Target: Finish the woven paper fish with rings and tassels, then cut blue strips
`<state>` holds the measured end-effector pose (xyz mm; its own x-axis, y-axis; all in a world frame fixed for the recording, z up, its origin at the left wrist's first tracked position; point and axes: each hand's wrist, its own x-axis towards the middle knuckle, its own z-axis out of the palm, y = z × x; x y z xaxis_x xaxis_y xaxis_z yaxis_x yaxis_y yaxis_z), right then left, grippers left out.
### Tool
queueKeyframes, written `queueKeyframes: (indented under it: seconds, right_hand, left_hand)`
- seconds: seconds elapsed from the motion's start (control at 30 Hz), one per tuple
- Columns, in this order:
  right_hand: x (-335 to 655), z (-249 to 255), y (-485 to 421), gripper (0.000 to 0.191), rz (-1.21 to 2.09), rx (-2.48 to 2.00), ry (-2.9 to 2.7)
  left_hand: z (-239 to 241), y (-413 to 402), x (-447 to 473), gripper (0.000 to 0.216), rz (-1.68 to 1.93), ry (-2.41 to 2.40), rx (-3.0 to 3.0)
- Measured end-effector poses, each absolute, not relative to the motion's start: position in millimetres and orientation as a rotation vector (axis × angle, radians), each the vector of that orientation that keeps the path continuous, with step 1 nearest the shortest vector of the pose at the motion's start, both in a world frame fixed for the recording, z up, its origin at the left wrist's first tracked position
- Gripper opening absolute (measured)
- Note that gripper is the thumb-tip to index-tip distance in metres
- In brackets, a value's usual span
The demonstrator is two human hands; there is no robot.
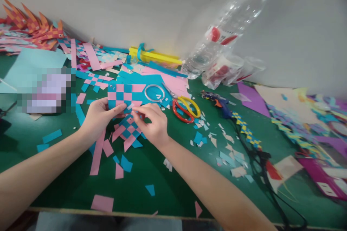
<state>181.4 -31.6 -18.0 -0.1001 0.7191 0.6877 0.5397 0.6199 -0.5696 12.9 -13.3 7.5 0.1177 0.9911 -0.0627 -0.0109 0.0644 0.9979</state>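
Woven pink-and-blue paper (123, 95) is up over mid-table, well in from the front edge of the green table (73, 187). Near to far: pink scrap (102, 203) by the front edge, left of middle; blue scrap (127, 163) farther in; second woven piece (130, 130) below the hands. Left hand (101, 115): grip closed on the paper's lower left. Right hand (154, 122): fingertips pinching a small pale bit (131, 107) at its lower edge. Beyond, scissors (176, 98) right of a clear ring (145, 94). Far edge: yellow sticks (157, 56), plastic bottle (225, 25), cups (223, 70) beside it. Far left corner: spiky orange woven pieces (35, 27).
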Motion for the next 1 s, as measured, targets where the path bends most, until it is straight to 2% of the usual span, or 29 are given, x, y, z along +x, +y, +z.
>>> queueKeyframes:
  seconds: [0.23, 0.47, 0.73, 1.0]
  right_hand:
    - [183.4, -21.8, -27.8, 0.012, 0.034, -0.998, -1.811]
    - [185.1, -21.7, -26.1, 0.014, 0.027, -1.073, -1.871]
    - [187.3, -25.1, -22.8, 0.014, -0.41, -0.956, -1.945]
    - [186.5, -21.9, -23.8, 0.009, -0.51, -0.922, -1.939]
  left_hand:
    - [5.2, -13.1, 9.4, 0.026, 1.017, 1.176, 1.319]
    - [6.1, -13.7, 7.9, 0.025, 0.985, 1.189, 1.361]
    - [9.2, -13.2, 8.0, 0.031, 0.914, 1.253, 1.439]
    - [7.5, -13.8, 8.6, 0.024, 0.93, 1.257, 1.439]
